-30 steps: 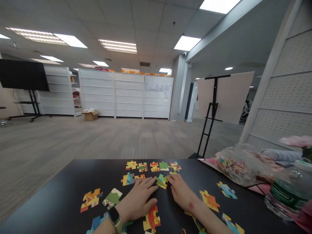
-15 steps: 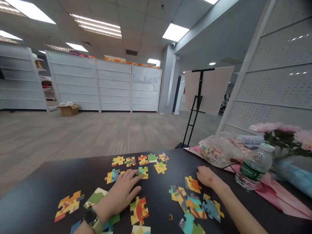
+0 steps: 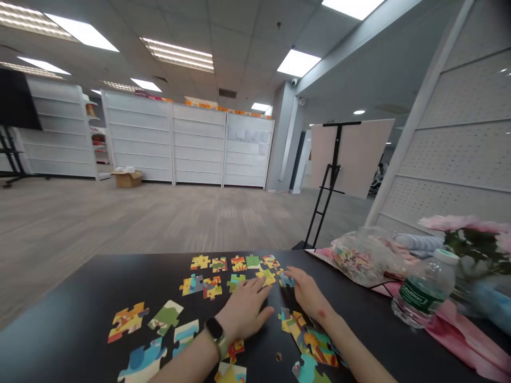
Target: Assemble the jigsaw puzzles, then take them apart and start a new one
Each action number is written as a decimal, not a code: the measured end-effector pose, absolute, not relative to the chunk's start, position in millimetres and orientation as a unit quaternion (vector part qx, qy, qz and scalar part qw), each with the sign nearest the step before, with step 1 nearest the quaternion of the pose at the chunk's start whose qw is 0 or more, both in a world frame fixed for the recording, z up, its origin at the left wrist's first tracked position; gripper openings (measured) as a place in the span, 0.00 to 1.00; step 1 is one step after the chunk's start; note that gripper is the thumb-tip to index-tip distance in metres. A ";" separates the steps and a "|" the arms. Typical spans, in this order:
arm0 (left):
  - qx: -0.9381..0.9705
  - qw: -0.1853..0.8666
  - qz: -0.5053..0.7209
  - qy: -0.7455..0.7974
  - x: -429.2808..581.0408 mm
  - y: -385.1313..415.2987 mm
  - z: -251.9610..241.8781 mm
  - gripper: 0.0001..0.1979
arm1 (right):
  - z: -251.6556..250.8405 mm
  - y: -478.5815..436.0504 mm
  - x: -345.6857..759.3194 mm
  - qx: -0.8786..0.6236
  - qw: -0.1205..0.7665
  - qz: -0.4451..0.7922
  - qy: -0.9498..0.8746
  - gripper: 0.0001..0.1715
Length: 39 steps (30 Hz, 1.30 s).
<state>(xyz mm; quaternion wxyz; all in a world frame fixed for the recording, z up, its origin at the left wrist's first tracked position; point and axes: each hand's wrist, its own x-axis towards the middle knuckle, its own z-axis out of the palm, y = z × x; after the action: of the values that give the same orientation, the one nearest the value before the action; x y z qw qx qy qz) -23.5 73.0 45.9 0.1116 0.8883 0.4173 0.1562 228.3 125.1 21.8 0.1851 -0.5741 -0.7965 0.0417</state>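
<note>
My left hand [image 3: 248, 307] lies low over the black table, fingers stretched out and thumb apart, its fingertips at the near edge of a yellow puzzle piece [image 3: 265, 276]. My right hand [image 3: 306, 292] has its fingertips on a small blue puzzle piece [image 3: 286, 280] just right of that yellow one; its thumb is hidden. Two loose rows of picture pieces, among them a green one [image 3: 253, 262], run along the table's far side. Below my right hand is an overlapping cluster of pieces [image 3: 319, 346], partly covered by my forearm. My left wrist covers part of a red piece [image 3: 235, 348].
Loose pieces lie at left, including an orange one [image 3: 128, 321], a green one [image 3: 165, 316] and a blue one [image 3: 143, 357]. At right stand a water bottle [image 3: 425, 290], a clear plastic bag [image 3: 361, 255], pink cloth [image 3: 455, 324] and flowers [image 3: 467, 226].
My right hand has moved left and slightly away from me, and the blue piece now shows at its fingertips. My left hand has shifted right, uncovering pieces on the left. The view has turned left.
</note>
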 end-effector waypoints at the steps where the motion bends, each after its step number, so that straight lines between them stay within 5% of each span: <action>1: 0.885 0.109 0.158 0.423 -14.7 78.7 44.9 0.27 | 25.2 123.3 234.3 -0.574 0.193 0.044 -0.795 0.32; 7: 0.880 0.116 0.158 0.432 -17.0 88.5 39.1 0.21 | 34.3 115.3 264.9 -0.559 0.160 0.105 -0.806 0.21; 12: 0.859 0.121 0.144 0.476 -66.7 48.5 49.5 0.25 | 34.1 114.9 259.0 -0.559 0.157 0.125 -0.805 0.12; 17: 0.844 0.133 0.111 0.508 -89.0 -18.0 59.1 0.17 | 45.8 98.5 243.7 -0.525 0.164 0.157 -0.820 0.11; 23: 0.842 0.164 0.091 0.506 -69.5 -30.3 63.7 0.19 | 52.6 87.5 229.7 -0.492 0.133 0.198 -0.837 0.02; 28: 0.866 0.157 0.097 0.465 -36.4 -5.1 69.9 0.18 | 45.1 95.0 236.0 -0.550 0.127 0.158 -0.810 0.09; 39: 0.896 0.129 0.099 0.414 12.9 27.4 64.0 0.21 | 41.0 101.5 257.0 -0.630 0.132 0.095 -0.759 0.05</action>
<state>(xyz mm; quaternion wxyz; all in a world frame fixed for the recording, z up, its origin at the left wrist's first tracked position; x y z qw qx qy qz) 12.9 27.4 64.0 0.1288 0.8956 0.4142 0.0987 257.0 101.5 41.0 0.1324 -0.6302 -0.7591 0.0953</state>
